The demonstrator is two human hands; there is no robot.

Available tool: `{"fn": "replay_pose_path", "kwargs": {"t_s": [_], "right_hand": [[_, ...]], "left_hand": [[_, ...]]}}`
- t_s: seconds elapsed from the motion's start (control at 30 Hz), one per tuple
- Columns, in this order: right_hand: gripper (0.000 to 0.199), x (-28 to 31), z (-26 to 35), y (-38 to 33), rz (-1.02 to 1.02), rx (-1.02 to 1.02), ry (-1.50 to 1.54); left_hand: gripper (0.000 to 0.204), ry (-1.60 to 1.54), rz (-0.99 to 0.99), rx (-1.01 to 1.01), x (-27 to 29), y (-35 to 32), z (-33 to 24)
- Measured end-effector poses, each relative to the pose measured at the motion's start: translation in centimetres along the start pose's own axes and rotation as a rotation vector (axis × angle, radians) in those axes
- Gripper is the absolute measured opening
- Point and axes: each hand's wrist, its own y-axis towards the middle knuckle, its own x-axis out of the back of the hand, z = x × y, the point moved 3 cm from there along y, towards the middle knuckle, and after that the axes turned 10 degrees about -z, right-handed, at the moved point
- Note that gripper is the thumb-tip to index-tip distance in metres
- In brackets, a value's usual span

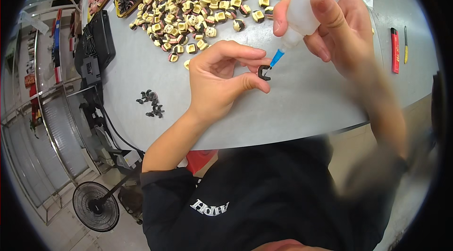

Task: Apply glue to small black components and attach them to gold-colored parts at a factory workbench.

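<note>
The right hand's (pixel 347 27) fingers wrap a squeeze bottle (pixel 306 15), likely light and soft, best held around its belly. Just below the bottle's blue tip (pixel 277 57), the left hand's (pixel 211 74) fingers pinch a black piece (pixel 261 73), probably light and stiff, best gripped by its outer edge.

A small black C-shaped piece (pixel 260 73) is held near the centre of the frame, its opening turned toward the right. A translucent whitish squeeze bottle (pixel 302 8) is held tilted in the upper right of centre, its blue nozzle (pixel 278 57) pointed down and left. The nozzle's end is placed at the piece's upper end; whether contact is made cannot be told.
</note>
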Motion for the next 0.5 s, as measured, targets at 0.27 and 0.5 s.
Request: {"fn": "replay_pose_path", "kwargs": {"t_s": [0.27,0.5], "right_hand": [[0.034,0.3,0.6,-0.2,0.028,0.088,0.069],[0.034,-0.2,-0.3,-0.6,0.002,0.096,0.177]], "left_hand": [[0.037,0.015,-0.004,0.009,-0.2,0.1,0.0],[0.036,0.012,0.004,0.018,-0.3,0.1,0.0]]}}
